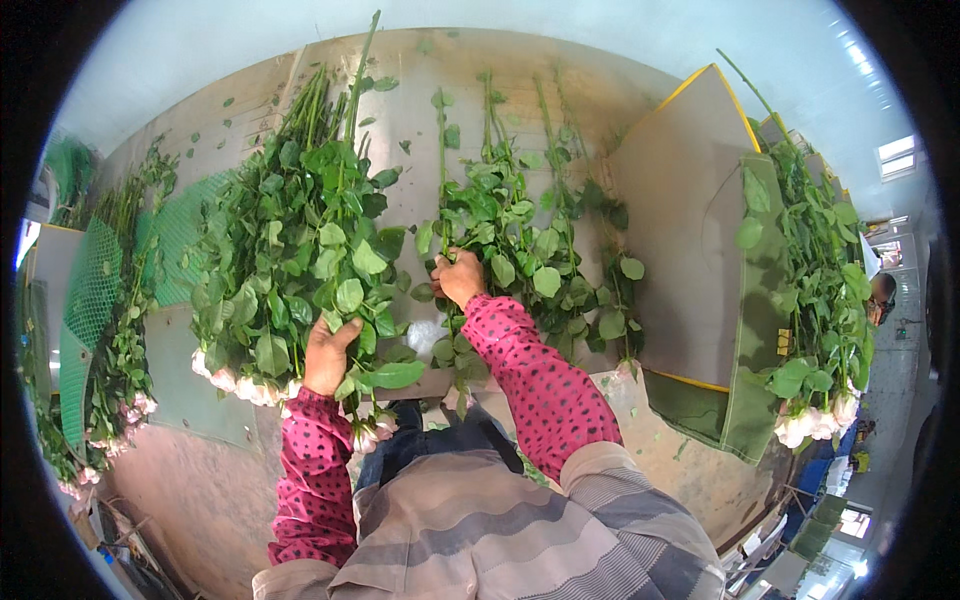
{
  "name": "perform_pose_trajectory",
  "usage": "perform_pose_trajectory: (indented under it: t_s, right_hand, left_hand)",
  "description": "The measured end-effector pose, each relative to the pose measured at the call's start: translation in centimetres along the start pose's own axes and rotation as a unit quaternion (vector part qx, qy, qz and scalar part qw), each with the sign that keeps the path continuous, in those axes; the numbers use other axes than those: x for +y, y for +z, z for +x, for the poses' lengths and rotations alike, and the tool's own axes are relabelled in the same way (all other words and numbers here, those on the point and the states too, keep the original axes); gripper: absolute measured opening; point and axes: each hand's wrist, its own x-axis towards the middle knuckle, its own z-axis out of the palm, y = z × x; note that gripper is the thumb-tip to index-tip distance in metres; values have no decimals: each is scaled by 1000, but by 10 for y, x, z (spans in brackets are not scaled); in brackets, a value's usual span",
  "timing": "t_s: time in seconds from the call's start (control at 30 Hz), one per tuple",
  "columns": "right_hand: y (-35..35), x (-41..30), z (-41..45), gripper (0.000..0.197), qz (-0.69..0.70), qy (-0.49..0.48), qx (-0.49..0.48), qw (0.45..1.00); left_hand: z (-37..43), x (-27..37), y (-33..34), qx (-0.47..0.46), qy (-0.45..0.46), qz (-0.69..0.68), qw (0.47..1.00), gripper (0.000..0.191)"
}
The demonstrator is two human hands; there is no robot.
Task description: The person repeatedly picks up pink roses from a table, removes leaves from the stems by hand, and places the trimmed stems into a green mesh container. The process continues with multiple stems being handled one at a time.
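My left hand is at the lower right side of a thick pile of pale pink roses, its thumb over leafy stems and its fingers partly hidden by leaves. Blooms hang just below that wrist. My right hand has its fingers curled around the stem of a single rose, whose head points toward my body. To the right of this hand, several more leafy rose stems lie spread out on the metal tabletop, cut ends away from me.
A grey board with yellow edging stands at the right; beyond it more roses lie on green cloth. Green netting and further roses are on the left. Loose leaves dot the table. A person is far right.
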Motion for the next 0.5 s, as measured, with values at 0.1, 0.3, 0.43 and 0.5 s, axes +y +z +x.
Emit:
perform_pose_trajectory:
  t_s: [0.1, 0.3, 0.43, 0.5]
  right_hand:
    - [2, -3, 9, 31, -49, -12, 10, 999]
    - [-2, -55, -40, 45, -306, -87, 72, 945]
    - [-12, -64, -89, 46, -278, -174, 143, 934]
    - [-15, -63, -104, 42, -283, -296, 193, 892]
  left_hand:
    - [1, -5, -3, -4, 16, 10, 1000, 33]
    - [-4, -5, -6, 23, -7, 13, 1000, 30]
    - [7, -17, -2, 9, -17, 1, 1000, 27]
    - [14, -25, 2, -11, -21, -32, 999, 23]
